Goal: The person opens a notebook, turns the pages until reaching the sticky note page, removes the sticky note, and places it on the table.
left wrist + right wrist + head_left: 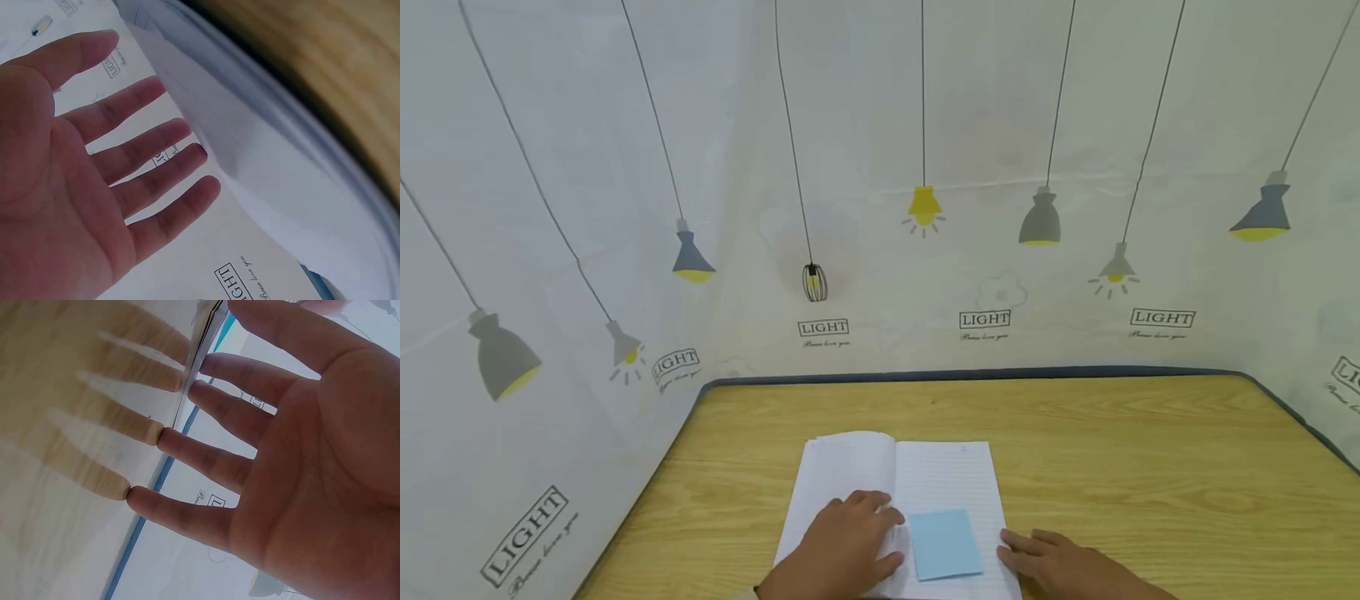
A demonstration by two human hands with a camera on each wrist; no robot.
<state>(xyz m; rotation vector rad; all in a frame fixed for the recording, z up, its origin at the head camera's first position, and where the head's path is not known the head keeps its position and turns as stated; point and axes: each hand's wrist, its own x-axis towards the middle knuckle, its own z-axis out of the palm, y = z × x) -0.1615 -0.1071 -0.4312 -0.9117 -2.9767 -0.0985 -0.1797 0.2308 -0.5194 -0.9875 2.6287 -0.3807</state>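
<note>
An open notebook with lined white pages lies on the table near its front. On its right page is a light blue sticky note, slightly turned. My left hand rests on the left page near the fold, palm down. In the left wrist view the left hand's fingers are spread, their tips against the white page. My right hand lies at the notebook's right edge. In the right wrist view its fingers are extended, the tips touching the table and the notebook's edge. Neither hand holds anything.
The wood-grain table has a dark blue edge along its back and sides. A pale cloth wall printed with hanging lamps and the word LIGHT surrounds the table on the left, back and right.
</note>
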